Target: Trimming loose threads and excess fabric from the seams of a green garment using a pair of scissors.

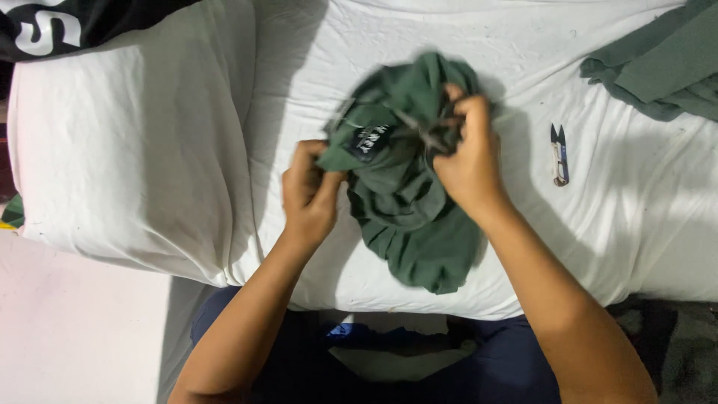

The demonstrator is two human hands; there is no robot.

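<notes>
A crumpled dark green garment (pixel 404 202) with a dark label patch lies bunched on a white sheet (pixel 523 60). My left hand (pixel 308 193) pinches its left edge beside the label. My right hand (pixel 467 153) grips a fold at the upper right of the bundle, fingers curled into the cloth. Both hands hold the garment slightly raised off the sheet, and its lower part hangs toward the bed's near edge.
A small pair of thread snips (pixel 559 155) lies on the sheet to the right of my right hand. Another green cloth (pixel 662 67) sits at the top right. A white pillow (pixel 127 142) fills the left, with a black printed fabric (pixel 67 22) above it.
</notes>
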